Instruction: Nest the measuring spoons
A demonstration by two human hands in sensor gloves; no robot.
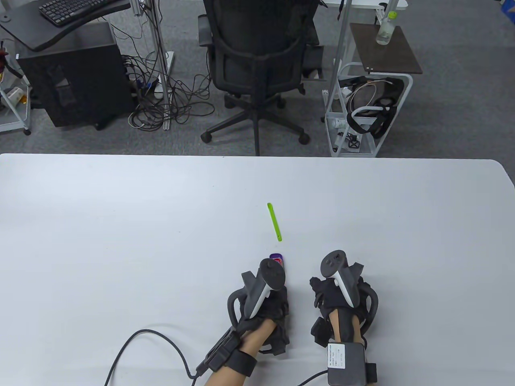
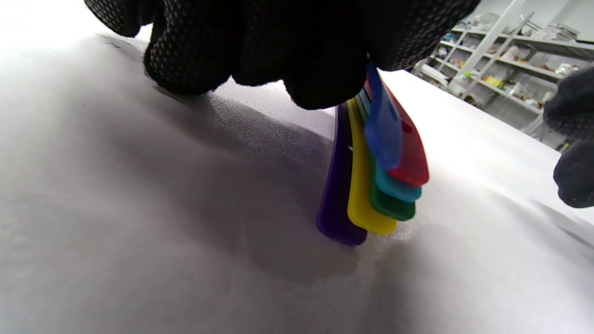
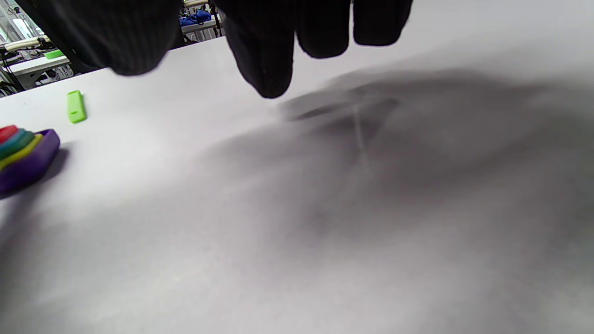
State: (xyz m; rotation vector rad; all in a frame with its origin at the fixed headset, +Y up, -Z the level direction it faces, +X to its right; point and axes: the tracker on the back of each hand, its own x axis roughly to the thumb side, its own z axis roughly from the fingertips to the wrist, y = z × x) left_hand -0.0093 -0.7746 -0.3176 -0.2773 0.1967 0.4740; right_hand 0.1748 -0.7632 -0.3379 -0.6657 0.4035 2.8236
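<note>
My left hand [image 1: 267, 299] grips a nested stack of coloured measuring spoons [image 2: 371, 185]: purple, yellow, green, teal, red and blue handles fan out below my gloved fingers [image 2: 260, 51], their tips on the table. The stack's purple end [image 1: 277, 257] peeks out beyond the left tracker, and it shows at the left edge of the right wrist view [image 3: 23, 155]. A lime green flat strip [image 1: 275, 222] lies alone on the table beyond both hands, also in the right wrist view [image 3: 76, 106]. My right hand [image 1: 342, 293] hovers empty beside the left, fingers [image 3: 269, 55] hanging loose.
The white table [image 1: 120, 241] spreads wide to the left and right. A black cable [image 1: 149, 341] runs from my left wrist over the near table. Beyond the far edge stand an office chair [image 1: 257, 68] and a white cart [image 1: 368, 108].
</note>
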